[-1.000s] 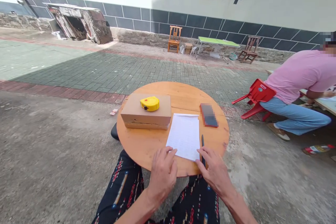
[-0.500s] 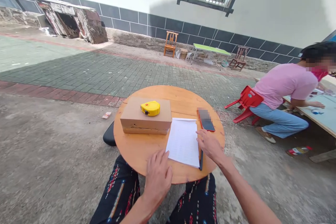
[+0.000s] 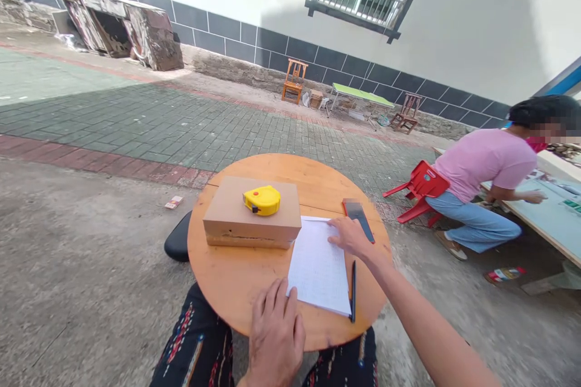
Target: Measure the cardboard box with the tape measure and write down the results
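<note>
I sit at a small round wooden table (image 3: 236,281). My left hand (image 3: 275,335) lies flat near the table's front edge, fingers spread, its fingertips at the near left corner of a white sheet of paper (image 3: 318,269). My right hand (image 3: 351,236) reaches over the paper's far right corner, fingers loosely apart, right beside a dark phone (image 3: 360,217) in a red case. A black pen (image 3: 353,290) lies along the paper's right edge. A cardboard box (image 3: 249,221) on the left carries a yellow tape measure (image 3: 262,200).
A person in a pink shirt (image 3: 483,160) crouches on a red plastic chair (image 3: 420,184) at a board to the right. Wooden chairs and a green folding table (image 3: 361,95) stand by the far wall. A black stool (image 3: 177,242) shows under the table.
My right hand moved from the paper's near corner forward to its far right corner, beside the phone, leaving the pen lying. My left hand stayed near the front edge. The view tilted up and right.
</note>
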Demonstrator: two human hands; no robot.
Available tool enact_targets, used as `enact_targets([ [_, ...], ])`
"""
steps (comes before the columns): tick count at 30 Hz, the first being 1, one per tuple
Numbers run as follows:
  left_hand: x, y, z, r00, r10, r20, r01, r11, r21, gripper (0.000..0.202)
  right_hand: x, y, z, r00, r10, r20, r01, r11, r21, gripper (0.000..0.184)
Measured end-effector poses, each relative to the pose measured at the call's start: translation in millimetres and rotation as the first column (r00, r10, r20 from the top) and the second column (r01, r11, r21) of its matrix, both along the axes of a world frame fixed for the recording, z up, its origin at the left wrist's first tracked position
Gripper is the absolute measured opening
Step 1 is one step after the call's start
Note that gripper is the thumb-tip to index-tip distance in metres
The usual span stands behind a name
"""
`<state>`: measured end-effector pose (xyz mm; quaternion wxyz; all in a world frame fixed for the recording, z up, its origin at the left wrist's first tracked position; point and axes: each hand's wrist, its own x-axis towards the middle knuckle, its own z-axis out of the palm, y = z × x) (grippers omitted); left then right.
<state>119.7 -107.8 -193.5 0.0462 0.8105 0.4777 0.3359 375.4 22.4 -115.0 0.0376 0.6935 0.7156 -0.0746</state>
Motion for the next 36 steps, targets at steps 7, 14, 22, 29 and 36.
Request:
enact_targets([
  [7,-4,4,-6.9,1.0,0.008,-0.014,-0.007,0.995,0.097,0.052,8,22,3.8,0.985,-0.061,-0.162,0.044,0.993,-0.107,0.022],
  [14,0,1,-1.5,0.992,0.027,0.121,-0.038,0.996,0.086,0.046,13,12,7.7,0.885,-0.108,-0.452,0.046,0.988,-0.147,0.016],
  [22,-8,4,-3.9,0.982,-0.015,0.19,0.017,1.0,-0.013,0.047,9,-4,18.3,0.704,-0.137,-0.697,0.057,0.989,-0.137,0.02],
  [29,-11,22,7.0,0.919,0.077,0.387,0.077,0.927,-0.368,0.05,-8,-33,42.0,0.6,-0.095,-0.795,0.062,0.995,-0.072,0.03],
  [36,3,42,18.4,0.708,0.191,0.68,0.347,0.745,-0.57,0.053,-18,-76,63.8,0.561,-0.05,-0.826,0.095,0.995,0.004,0.028],
])
